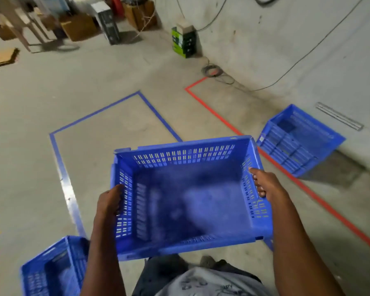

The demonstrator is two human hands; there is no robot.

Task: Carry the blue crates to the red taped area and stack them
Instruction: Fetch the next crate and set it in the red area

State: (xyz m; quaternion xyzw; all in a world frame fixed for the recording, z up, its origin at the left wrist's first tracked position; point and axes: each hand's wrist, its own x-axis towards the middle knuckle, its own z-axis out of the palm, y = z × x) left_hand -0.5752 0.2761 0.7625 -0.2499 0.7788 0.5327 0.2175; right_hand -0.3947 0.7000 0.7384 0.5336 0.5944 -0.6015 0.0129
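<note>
I hold an empty blue crate in the air in front of me, above the floor. My left hand grips its left wall and my right hand grips its right wall. Another blue crate stands on the floor inside the red taped area, close to the wall on the right. A third blue crate sits on the floor at the lower left, beside my left arm.
A blue taped rectangle marks the floor to the left of the red tape. Coiled cable lies at the red area's far corner. A green and black box stack, cardboard boxes and furniture legs stand at the back.
</note>
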